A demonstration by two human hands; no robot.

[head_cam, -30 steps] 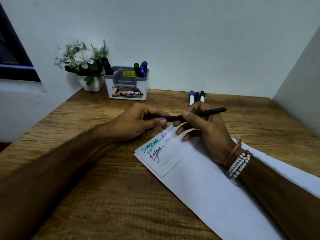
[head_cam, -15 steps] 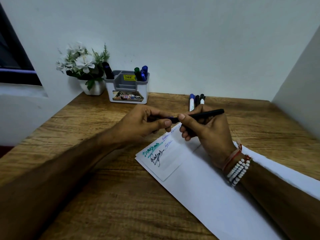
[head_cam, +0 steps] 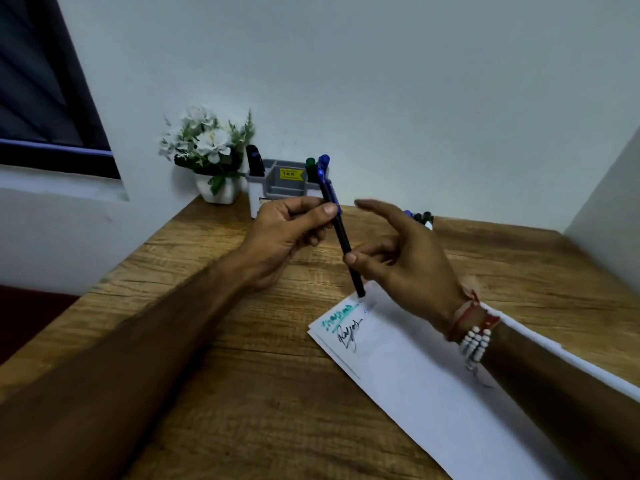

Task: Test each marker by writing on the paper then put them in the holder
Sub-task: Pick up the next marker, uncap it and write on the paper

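Observation:
A black marker (head_cam: 341, 233) with a blue cap end stands steeply tilted, its lower end just above the top corner of the white paper (head_cam: 433, 375). My left hand (head_cam: 287, 233) pinches its upper part near the cap. My right hand (head_cam: 405, 261) holds the barrel lower down between thumb and curled fingers, with the index finger lifted. Green, black and blue scribbles mark the paper's corner. Against the wall stands the grey and white holder (head_cam: 277, 188), with a black, a green and a blue marker in it.
Three more markers (head_cam: 420, 216) lie on the wooden table behind my right hand. A white pot of white flowers (head_cam: 214, 150) stands left of the holder. Walls close the back and right sides; a dark window is at the left.
The marker has swung from lying level between both hands to a steep tilt, capped end up. My right index finger has lifted off it. The view has tilted upward.

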